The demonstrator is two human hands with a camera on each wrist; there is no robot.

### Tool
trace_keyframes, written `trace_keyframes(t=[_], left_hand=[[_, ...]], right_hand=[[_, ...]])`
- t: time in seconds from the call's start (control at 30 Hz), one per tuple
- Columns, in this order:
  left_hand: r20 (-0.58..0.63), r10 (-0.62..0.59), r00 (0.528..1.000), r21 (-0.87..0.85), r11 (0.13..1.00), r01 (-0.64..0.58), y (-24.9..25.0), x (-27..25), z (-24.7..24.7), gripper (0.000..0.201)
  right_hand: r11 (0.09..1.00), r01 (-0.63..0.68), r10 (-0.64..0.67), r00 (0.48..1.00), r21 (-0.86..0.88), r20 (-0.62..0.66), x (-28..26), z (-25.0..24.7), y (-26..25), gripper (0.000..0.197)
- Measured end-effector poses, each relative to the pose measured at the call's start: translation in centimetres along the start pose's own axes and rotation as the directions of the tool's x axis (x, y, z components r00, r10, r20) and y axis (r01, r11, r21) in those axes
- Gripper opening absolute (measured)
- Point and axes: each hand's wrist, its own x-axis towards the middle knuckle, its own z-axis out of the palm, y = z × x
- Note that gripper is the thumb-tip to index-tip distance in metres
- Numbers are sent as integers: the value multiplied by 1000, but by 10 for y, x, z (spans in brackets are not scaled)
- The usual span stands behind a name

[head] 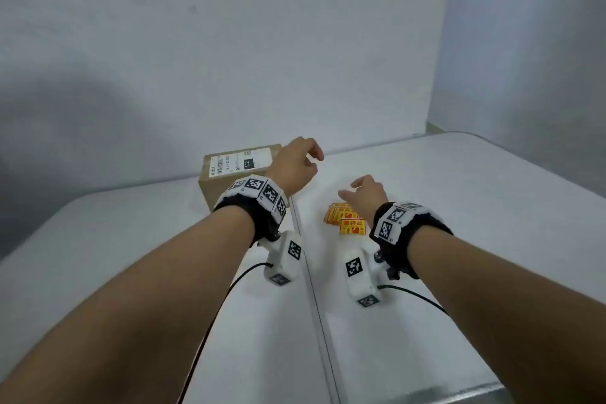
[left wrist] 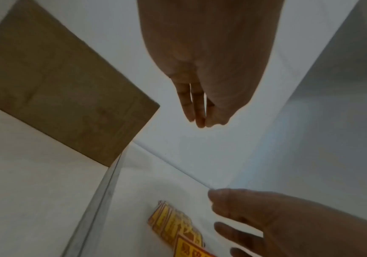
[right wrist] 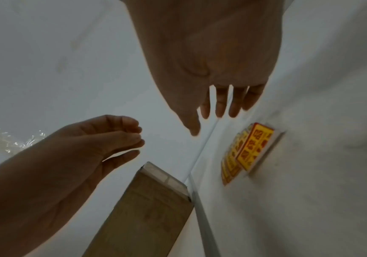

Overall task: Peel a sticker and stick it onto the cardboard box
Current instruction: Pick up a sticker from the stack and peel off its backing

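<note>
Nearest the viewer, two bare forearms extend over a white table (head: 492, 207), each carrying a black wrist strap with white marker blocks and a small camera unit with a black cable. A seam (head: 314, 305) runs front to back across the table between the arms.

The right hand (head: 367, 195) hovers above a fanned pile of yellow-and-red stickers (head: 347, 220) that lies flat on the table, right of the seam. Grip state: released. The fingers (right wrist: 221, 102) are spread and nearly straight, the thumb extended, nothing held. No contact with the stickers shows in any view.

The left hand (head: 295, 167) is raised farther out, just left of the seam, near the right end of the cardboard box (head: 229, 180). Grip state: released. The fingers (right wrist: 125, 128) curl loosely toward the thumb, and the right wrist view shows open space inside the curl with nothing in it.

The cardboard box rests on the table left of the seam, close to the back wall (head: 295, 59). A white printed label (head: 242, 159) covers most of its top face. No yellow-and-red sticker shows on the visible faces of the box.
</note>
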Motion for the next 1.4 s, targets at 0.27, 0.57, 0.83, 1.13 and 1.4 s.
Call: trace_keyframes(t=[0.27, 0.57, 0.83, 1.13, 1.4], left_hand=[[51, -83, 995, -99, 991, 88, 9, -39, -9, 19], [132, -296, 946, -285, 903, 322, -18, -62, -8, 20], [180, -330, 927, -381, 845, 375, -28, -58, 7, 20], [230, -365, 902, -547, 718, 431, -30, -72, 10, 20], [195, -422, 885, -455, 761, 463, -57, -114, -20, 10]], right_hand=[[955, -43, 98, 980, -294, 173, -36, -5, 24, 61], [940, -52, 110, 981, -336, 157, -31, -3, 23, 61], [941, -76, 147, 970, -330, 196, -26, -1, 18, 26], [985, -24, -26, 958, 172, 285, -59, 26, -13, 24], [957, -40, -58, 944, 288, 323, -83, 67, -41, 19]])
